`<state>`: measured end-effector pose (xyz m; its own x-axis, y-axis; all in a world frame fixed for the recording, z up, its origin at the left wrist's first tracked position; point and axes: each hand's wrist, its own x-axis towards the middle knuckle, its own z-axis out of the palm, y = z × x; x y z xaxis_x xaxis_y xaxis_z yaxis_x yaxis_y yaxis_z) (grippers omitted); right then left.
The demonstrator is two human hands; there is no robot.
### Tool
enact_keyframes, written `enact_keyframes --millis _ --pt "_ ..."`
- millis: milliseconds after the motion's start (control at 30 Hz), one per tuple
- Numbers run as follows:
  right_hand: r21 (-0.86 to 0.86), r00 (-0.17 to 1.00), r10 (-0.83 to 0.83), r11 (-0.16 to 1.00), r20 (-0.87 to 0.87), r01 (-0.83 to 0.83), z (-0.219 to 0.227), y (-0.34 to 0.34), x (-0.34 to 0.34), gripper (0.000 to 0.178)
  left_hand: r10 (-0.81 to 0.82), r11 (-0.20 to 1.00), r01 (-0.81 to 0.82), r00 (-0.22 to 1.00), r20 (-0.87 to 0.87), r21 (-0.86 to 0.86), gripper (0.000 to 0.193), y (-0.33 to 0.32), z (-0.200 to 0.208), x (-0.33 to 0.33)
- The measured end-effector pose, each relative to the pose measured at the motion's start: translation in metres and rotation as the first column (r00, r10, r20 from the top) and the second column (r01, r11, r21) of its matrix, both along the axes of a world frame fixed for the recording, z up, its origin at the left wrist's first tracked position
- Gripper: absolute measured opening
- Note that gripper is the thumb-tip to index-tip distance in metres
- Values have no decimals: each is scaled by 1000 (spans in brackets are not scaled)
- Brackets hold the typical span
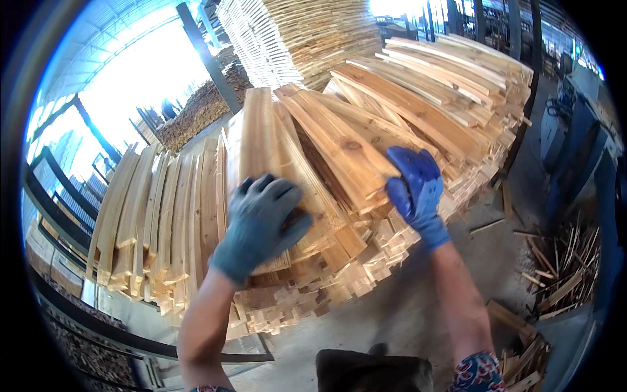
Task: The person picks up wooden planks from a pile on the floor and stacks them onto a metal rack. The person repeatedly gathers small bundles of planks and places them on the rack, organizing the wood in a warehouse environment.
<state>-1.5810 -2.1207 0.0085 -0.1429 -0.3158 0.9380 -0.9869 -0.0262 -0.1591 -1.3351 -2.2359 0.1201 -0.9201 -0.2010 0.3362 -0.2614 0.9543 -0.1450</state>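
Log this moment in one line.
Left gloved hand: over pale boards | Right gloved hand: at near end of knotted board | Background: tall lumber stack

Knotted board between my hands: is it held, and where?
The right hand is at the near end of the knotted board, but a hold can't be confirmed. The left hand isn't holding it.

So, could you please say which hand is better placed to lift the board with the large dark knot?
Probably the right hand, at the near end of the knotted board; the left hand is over boards farther left.
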Motion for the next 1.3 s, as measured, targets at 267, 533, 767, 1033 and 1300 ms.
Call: enact_keyframes --millis 267,533,767,1033,1300 --pt "-249 939 135 967 316 -55 -20 -33 16 28 38 993 -76 931 -363 -89 34 12 -42 -13" --pt "-115 962 102 991 254 -74 -12 -34 25 53 -136 977 184 926 -353 108 31 14 -51 -70" --pt "-229 862 252 959 440 -164 -94 156 12 43 -373 915 404 847 -379 2 44 97 -105 -99" --pt "489 -108 -497 867 861 -96 -395 516 243 30 -364 220 -63 921 142 973 43 311 -294 -86" --pt "331 -559 -73 866 826 376 -469 744 418 30 -877 356 -229 254 408 906 47 539 -392 -58"
